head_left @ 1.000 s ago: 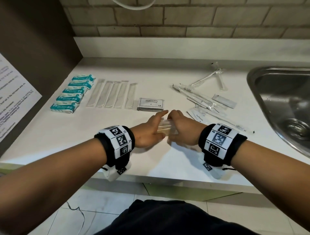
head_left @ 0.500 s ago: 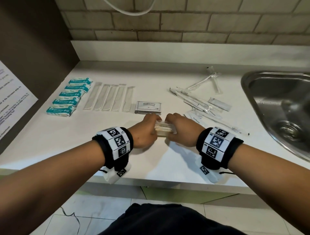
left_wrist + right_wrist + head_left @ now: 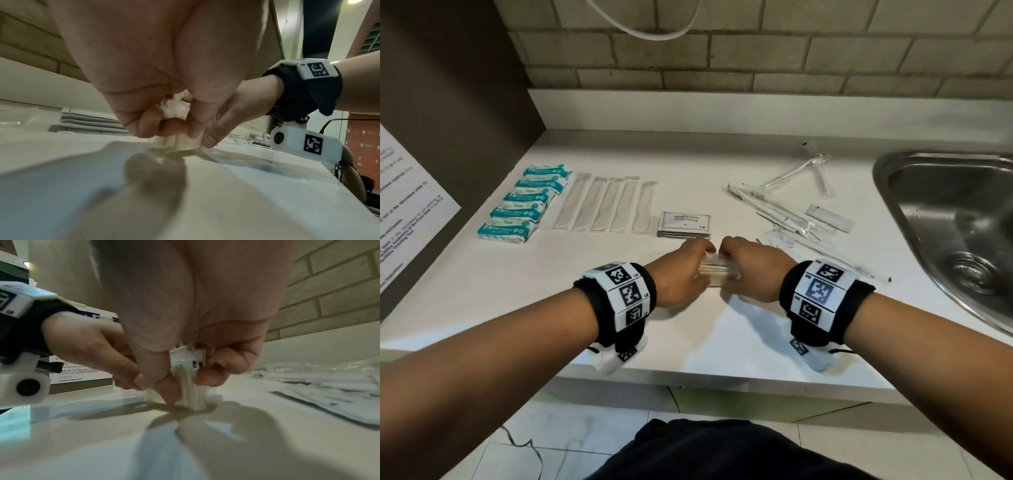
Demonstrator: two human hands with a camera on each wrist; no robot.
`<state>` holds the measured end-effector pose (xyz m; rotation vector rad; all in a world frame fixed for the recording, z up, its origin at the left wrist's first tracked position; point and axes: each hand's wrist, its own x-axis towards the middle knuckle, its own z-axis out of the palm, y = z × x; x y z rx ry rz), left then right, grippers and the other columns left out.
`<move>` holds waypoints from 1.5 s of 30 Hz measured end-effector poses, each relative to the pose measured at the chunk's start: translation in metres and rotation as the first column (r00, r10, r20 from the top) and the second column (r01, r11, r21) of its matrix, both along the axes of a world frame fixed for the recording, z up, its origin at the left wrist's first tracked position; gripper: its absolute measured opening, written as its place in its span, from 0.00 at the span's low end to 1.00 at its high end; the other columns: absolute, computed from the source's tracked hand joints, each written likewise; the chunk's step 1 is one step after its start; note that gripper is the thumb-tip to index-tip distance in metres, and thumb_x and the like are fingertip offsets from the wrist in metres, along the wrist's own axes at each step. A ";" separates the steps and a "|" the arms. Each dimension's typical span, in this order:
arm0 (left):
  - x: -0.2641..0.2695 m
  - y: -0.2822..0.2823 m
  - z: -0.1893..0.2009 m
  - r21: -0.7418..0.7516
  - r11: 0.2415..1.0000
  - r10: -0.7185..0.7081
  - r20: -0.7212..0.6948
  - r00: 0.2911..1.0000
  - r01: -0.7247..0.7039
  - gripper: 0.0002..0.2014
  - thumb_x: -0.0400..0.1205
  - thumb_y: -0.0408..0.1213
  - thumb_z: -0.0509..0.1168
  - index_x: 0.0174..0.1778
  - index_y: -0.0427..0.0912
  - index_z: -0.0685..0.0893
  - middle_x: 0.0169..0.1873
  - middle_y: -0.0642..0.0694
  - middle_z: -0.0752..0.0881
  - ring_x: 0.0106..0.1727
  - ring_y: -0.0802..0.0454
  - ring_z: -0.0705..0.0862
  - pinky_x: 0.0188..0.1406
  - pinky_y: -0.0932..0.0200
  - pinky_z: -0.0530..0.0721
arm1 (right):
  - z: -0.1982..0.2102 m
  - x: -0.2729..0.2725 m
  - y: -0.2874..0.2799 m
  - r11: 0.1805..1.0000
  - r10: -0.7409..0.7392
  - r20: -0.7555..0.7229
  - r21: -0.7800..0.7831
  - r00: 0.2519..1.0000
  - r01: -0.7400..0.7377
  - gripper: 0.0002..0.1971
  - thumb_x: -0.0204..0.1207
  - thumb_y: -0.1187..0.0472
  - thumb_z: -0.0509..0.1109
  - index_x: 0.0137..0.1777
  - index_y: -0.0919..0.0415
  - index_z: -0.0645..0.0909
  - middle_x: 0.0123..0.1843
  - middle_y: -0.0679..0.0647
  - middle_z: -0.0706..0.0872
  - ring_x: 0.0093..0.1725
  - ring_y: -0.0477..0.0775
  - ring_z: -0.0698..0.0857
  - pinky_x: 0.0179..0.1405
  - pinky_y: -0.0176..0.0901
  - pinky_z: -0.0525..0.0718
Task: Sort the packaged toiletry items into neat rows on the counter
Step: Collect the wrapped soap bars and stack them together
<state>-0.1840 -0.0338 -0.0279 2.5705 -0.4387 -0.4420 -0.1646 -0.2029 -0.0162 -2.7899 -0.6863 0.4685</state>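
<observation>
On the far left of the bench lie my teal packets in a row, then clear sleeves, then the shampoo sachets. Near the middle, my left hand and right hand are together, both pinching one small stack of clear packets standing on edge on the bench. Loose wrapped items lie to the right, the sink beyond.

We see teal-and-white packets, a white counter, grey-beige brick wall, and black-and-white checked wristbands.
</observation>
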 end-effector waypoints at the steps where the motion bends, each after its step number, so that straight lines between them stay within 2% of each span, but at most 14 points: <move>1: 0.000 0.001 0.000 0.008 1.000 -0.009 -0.005 1.000 0.009 0.28 0.82 0.38 0.64 0.77 0.38 0.61 0.72 0.42 0.68 0.59 0.46 0.78 0.55 0.62 0.73 | -0.001 0.000 -0.001 1.000 0.000 0.005 0.003 1.000 0.000 0.22 0.69 0.54 0.76 0.60 0.55 0.72 0.56 0.53 0.79 0.50 0.59 0.83 0.47 0.50 0.80; 6: -0.008 0.000 -0.006 0.085 0.995 -0.043 -0.097 0.994 0.052 0.27 0.80 0.38 0.65 0.74 0.40 0.64 0.63 0.44 0.67 0.54 0.42 0.82 0.58 0.46 0.80 | -0.011 -0.006 0.000 0.999 0.037 -0.014 -0.022 0.999 -0.037 0.22 0.71 0.54 0.74 0.60 0.56 0.69 0.56 0.54 0.76 0.47 0.60 0.83 0.47 0.51 0.81; 9: -0.009 -0.005 -0.009 0.063 0.998 -0.004 -0.132 0.991 0.013 0.24 0.80 0.38 0.64 0.71 0.40 0.66 0.61 0.44 0.67 0.54 0.42 0.82 0.60 0.44 0.80 | -0.012 -0.005 0.003 0.999 0.030 -0.048 -0.029 0.998 -0.031 0.21 0.71 0.56 0.74 0.60 0.56 0.69 0.55 0.54 0.74 0.44 0.59 0.81 0.44 0.51 0.80; 14: -0.005 -0.009 -0.007 0.056 0.998 0.045 -0.107 0.993 -0.039 0.22 0.81 0.38 0.64 0.68 0.36 0.67 0.61 0.41 0.66 0.55 0.40 0.80 0.60 0.46 0.78 | -0.009 0.000 0.003 1.000 0.013 -0.086 -0.002 0.996 -0.013 0.22 0.70 0.58 0.75 0.61 0.57 0.70 0.53 0.53 0.75 0.45 0.56 0.80 0.42 0.47 0.77; 19: 0.000 -0.007 -0.004 0.031 0.998 0.050 -0.102 0.994 -0.047 0.20 0.81 0.37 0.63 0.65 0.35 0.66 0.60 0.41 0.68 0.55 0.41 0.79 0.56 0.49 0.79 | 0.000 0.005 0.002 0.997 0.023 -0.118 0.077 0.993 -0.013 0.18 0.70 0.63 0.73 0.58 0.58 0.74 0.55 0.55 0.81 0.49 0.57 0.83 0.49 0.51 0.82; 23: 0.006 0.001 0.010 -0.035 0.999 -0.001 -0.106 0.994 -0.002 0.19 0.82 0.37 0.62 0.65 0.37 0.66 0.55 0.44 0.73 0.48 0.48 0.78 0.45 0.55 0.79 | 0.017 0.015 0.001 0.998 0.041 -0.111 0.060 0.993 -0.034 0.15 0.71 0.63 0.73 0.55 0.56 0.74 0.49 0.52 0.81 0.48 0.55 0.80 0.37 0.41 0.74; 26: 0.022 0.012 0.033 -0.028 1.000 -0.005 -0.060 0.998 0.004 0.18 0.81 0.38 0.65 0.65 0.42 0.68 0.44 0.52 0.78 0.42 0.53 0.77 0.38 0.60 0.76 | 0.042 0.031 0.005 0.998 0.069 -0.116 0.015 0.991 -0.068 0.16 0.72 0.60 0.75 0.52 0.52 0.71 0.45 0.49 0.78 0.46 0.53 0.77 0.30 0.36 0.68; 28: 0.035 0.023 0.052 -0.035 0.999 0.019 -0.031 0.999 -0.020 0.19 0.80 0.40 0.68 0.63 0.45 0.70 0.43 0.54 0.80 0.40 0.55 0.79 0.38 0.63 0.76 | 0.061 0.045 0.010 0.997 0.072 -0.113 0.020 0.991 -0.070 0.17 0.71 0.58 0.76 0.55 0.54 0.74 0.47 0.50 0.79 0.47 0.53 0.78 0.32 0.37 0.70; 31: 0.061 0.042 0.080 -0.104 0.991 0.084 -0.012 0.996 -0.084 0.21 0.77 0.43 0.73 0.62 0.47 0.72 0.49 0.49 0.83 0.42 0.52 0.82 0.44 0.57 0.80 | 0.088 0.074 0.018 0.995 0.033 -0.089 0.095 0.996 -0.024 0.21 0.68 0.56 0.80 0.58 0.56 0.76 0.47 0.49 0.80 0.47 0.53 0.78 0.35 0.40 0.71; 34: 0.090 0.057 0.097 -0.217 0.963 0.152 -0.044 0.987 -0.158 0.23 0.76 0.42 0.75 0.62 0.42 0.73 0.45 0.47 0.84 0.43 0.52 0.81 0.47 0.55 0.78 | 0.105 0.102 0.023 0.984 -0.019 -0.121 0.173 0.992 0.040 0.20 0.68 0.54 0.81 0.56 0.59 0.79 0.41 0.48 0.81 0.41 0.52 0.78 0.34 0.40 0.72; 36: 0.110 0.065 0.103 -0.273 0.942 0.178 -0.089 0.980 -0.196 0.26 0.74 0.43 0.77 0.61 0.39 0.74 0.40 0.46 0.84 0.41 0.52 0.80 0.46 0.53 0.77 | 0.107 0.122 0.027 0.964 -0.055 -0.195 0.245 0.979 0.103 0.21 0.68 0.56 0.81 0.58 0.59 0.79 0.42 0.49 0.83 0.42 0.50 0.81 0.42 0.41 0.80; 39: 0.137 0.072 0.098 -0.356 0.902 0.180 -0.206 0.962 -0.245 0.23 0.74 0.37 0.77 0.59 0.38 0.74 0.37 0.47 0.84 0.39 0.51 0.82 0.41 0.58 0.80 | 0.097 0.151 0.034 0.908 -0.084 -0.382 0.351 0.920 0.229 0.22 0.68 0.64 0.81 0.61 0.65 0.80 0.49 0.58 0.86 0.48 0.54 0.85 0.60 0.47 0.86; 42: 0.159 0.074 0.083 -0.394 0.863 0.211 -0.290 0.933 -0.317 0.17 0.76 0.29 0.73 0.55 0.39 0.74 0.37 0.44 0.85 0.37 0.50 0.85 0.41 0.58 0.85 | 0.085 0.171 0.041 0.903 -0.117 -0.438 0.327 0.891 0.280 0.22 0.68 0.65 0.81 0.61 0.68 0.79 0.49 0.61 0.87 0.46 0.55 0.86 0.62 0.49 0.86; 45: 0.176 0.076 0.067 -0.308 0.890 0.225 -0.343 0.912 -0.335 0.16 0.77 0.31 0.73 0.56 0.37 0.76 0.41 0.39 0.86 0.39 0.47 0.84 0.42 0.57 0.84 | 0.070 0.186 0.050 0.921 -0.139 -0.503 0.251 0.853 0.298 0.22 0.70 0.66 0.80 0.62 0.73 0.80 0.48 0.64 0.86 0.42 0.54 0.85 0.60 0.47 0.86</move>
